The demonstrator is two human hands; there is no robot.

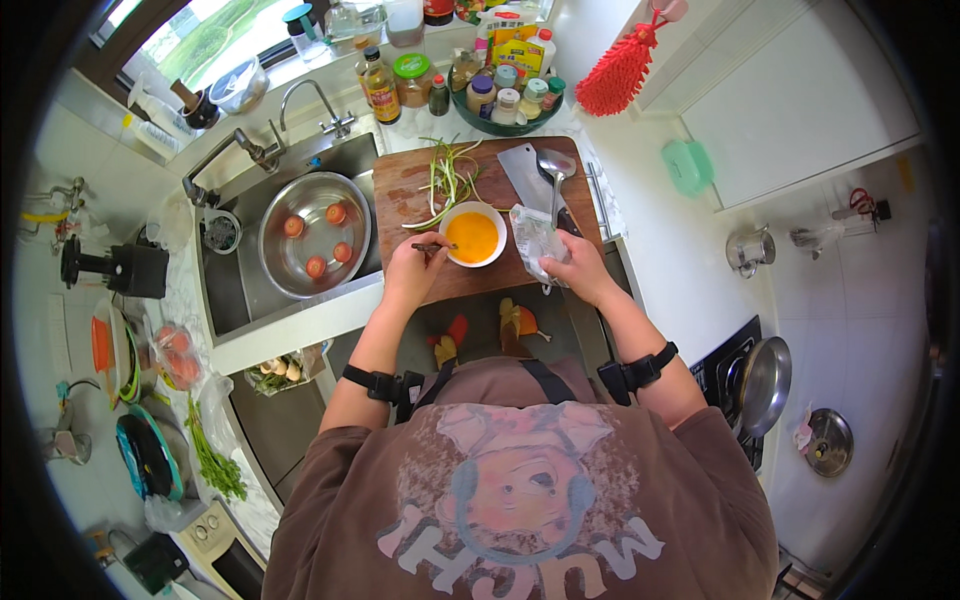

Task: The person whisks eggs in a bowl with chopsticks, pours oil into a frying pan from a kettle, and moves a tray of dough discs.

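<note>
My left hand (415, 271) grips dark chopsticks (429, 247), whose tips reach over the near left rim of a white bowl (496, 212). Beaten egg (472, 237), orange-yellow, fills much of that bowl. My right hand (581, 268) holds a crumpled clear plastic packet (535, 238) just right of the bowl; its contents look white. All this is at a wooden cutting board (405, 180). Behind the packet lie a cleaver (523, 171), partly covered, and a metal spatula (556, 162). Green scallions (452, 174) are spread behind the bowl.
Left of the board, a steel basin (281, 199) with several tomatoes (336, 214) sits in the sink (225, 319). Behind the board stand a green basket (501, 129) of seasoning jars and a sauce bottle (381, 90). A frying pan (772, 386) is on the stove at right.
</note>
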